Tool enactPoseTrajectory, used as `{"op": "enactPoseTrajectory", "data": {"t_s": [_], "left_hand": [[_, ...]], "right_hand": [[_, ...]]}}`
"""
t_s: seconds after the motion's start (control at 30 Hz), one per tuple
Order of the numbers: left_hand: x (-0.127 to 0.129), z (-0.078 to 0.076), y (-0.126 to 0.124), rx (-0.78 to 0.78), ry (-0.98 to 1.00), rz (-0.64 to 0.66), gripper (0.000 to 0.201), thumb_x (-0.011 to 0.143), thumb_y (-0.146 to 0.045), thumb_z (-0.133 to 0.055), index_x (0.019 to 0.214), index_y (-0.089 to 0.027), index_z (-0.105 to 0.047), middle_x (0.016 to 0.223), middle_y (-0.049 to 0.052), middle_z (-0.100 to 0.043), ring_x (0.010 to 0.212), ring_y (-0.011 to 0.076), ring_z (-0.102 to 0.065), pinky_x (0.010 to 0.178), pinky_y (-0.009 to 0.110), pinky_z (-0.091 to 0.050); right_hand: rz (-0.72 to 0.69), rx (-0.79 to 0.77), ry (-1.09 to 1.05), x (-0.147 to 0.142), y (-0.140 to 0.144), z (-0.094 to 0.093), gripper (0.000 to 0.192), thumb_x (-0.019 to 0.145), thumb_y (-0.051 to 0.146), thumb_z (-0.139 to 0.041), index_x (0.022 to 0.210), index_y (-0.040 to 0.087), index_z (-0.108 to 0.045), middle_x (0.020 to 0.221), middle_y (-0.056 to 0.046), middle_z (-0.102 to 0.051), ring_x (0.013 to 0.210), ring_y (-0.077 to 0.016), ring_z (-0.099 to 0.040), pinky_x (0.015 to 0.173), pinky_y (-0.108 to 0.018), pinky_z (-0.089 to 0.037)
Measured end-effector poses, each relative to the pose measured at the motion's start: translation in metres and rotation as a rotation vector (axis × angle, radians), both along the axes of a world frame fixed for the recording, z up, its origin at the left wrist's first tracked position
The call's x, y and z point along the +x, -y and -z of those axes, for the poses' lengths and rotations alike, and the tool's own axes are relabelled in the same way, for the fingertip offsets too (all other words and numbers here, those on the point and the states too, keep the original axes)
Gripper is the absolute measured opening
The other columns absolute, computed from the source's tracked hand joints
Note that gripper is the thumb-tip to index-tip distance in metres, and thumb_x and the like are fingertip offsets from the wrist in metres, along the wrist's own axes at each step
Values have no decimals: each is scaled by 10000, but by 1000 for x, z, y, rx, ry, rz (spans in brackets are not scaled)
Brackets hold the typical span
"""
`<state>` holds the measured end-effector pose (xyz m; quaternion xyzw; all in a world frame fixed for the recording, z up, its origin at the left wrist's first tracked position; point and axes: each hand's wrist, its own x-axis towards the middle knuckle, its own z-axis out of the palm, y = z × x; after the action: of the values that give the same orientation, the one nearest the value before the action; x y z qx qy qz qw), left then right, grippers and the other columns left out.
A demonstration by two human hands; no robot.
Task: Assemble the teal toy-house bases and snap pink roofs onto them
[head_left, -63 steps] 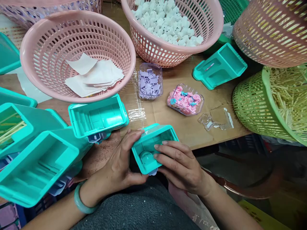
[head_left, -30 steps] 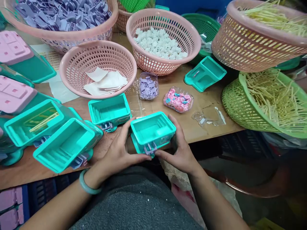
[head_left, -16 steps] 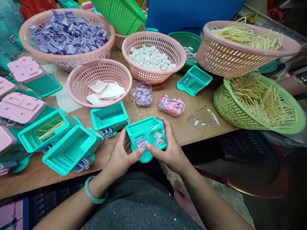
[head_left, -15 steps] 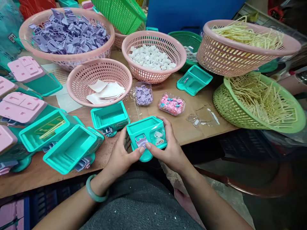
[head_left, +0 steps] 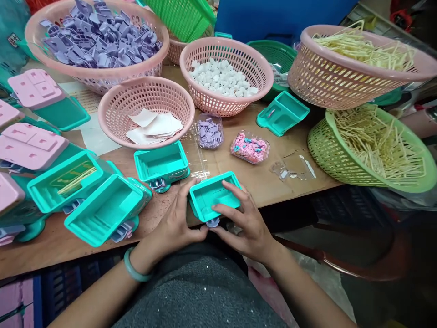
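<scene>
your left hand (head_left: 175,223) & right hand (head_left: 244,218) both grip the teal box (head_left: 211,196) at the table (head_left: 273,182) edge, open side up, fingers curled round it.

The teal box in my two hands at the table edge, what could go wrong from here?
1. The teal box sits at the table edge between the left hand and right hand; a slip could drop it into the lap.
2. The lavender piece poking out underneath might catch or pop loose.
</scene>
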<state>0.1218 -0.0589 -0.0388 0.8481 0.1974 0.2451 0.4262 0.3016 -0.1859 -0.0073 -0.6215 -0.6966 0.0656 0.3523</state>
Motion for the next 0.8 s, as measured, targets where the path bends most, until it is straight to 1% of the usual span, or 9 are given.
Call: {"op": "enactPoseTrajectory", "data": {"t_s": [0.07,0.17,0.27,0.4,0.5,0.6,0.7,0.8], "left_hand": [[0,2,0,10,26,17,1078,721,-184,-785,1593,-233,-153,1510,199,-450,1402,386,-486,1115,562,-480],[-2,4,-1,34,75,60,1053,742,-200,-769,1598,-195,-156,1497,215,-458,1386,378,-498,1110,559,-489],[-3,3,-3,17,69,86,1021,757,-229,-777,1594,-157,-197,1509,219,-453,1401,371,-483,1139,544,-473],[-6,0,-7,-60,36,107,1017,784,-250,-792,1600,-125,-197,1524,226,-454,1415,363,-478,1159,507,-472],[-6,-1,-9,-119,43,133,1031,797,-277,-799,1609,-126,-181,1543,219,-441,1426,363,-469,1173,498,-465],[-6,-2,-11,-165,50,162,1031,818,-267,-780,1622,-136,-148,1582,209,-399,1464,373,-416,1205,520,-424],[-5,-2,-12,-172,16,185,1071,810,-249,-785,1631,-148,-106,1625,210,-345,1496,383,-366,1232,545,-381],[-6,-1,-12,-161,17,176,1068,805,-254,-798,1627,-138,-128,1612,203,-374,1497,351,-375,1245,495,-374]], "right_hand": [[8,13,23,-1,-2,-1,304,897,242,-713,1184,218,-614,1486,-178,-483,1404,-344,-483,1136,-677,-391],[10,-4,55,-3,0,-2,308,912,221,-695,1212,219,-624,1369,-147,-584,1293,-297,-579,1124,-644,-425],[15,-9,61,-4,1,0,275,924,195,-676,1195,209,-631,1246,-107,-644,1151,-234,-649,1172,-610,-389],[59,-16,26,-8,-1,1,212,922,184,-671,1132,198,-644,1183,-79,-660,1073,-204,-664,1217,-572,-337],[90,-32,15,-12,-3,1,167,934,182,-647,1101,195,-650,1159,-68,-651,1058,-189,-656,1217,-526,-341],[105,-48,27,-14,-3,-2,133,953,199,-616,1082,195,-652,1150,-66,-646,1037,-180,-652,1201,-496,-355],[102,-85,28,-12,-4,-5,135,948,219,-634,1081,208,-652,1161,-61,-651,1044,-188,-653,1192,-498,-366],[88,-97,23,-11,-4,-6,146,943,223,-658,1088,214,-654,1157,-53,-662,1030,-185,-660,1210,-509,-351]]}}
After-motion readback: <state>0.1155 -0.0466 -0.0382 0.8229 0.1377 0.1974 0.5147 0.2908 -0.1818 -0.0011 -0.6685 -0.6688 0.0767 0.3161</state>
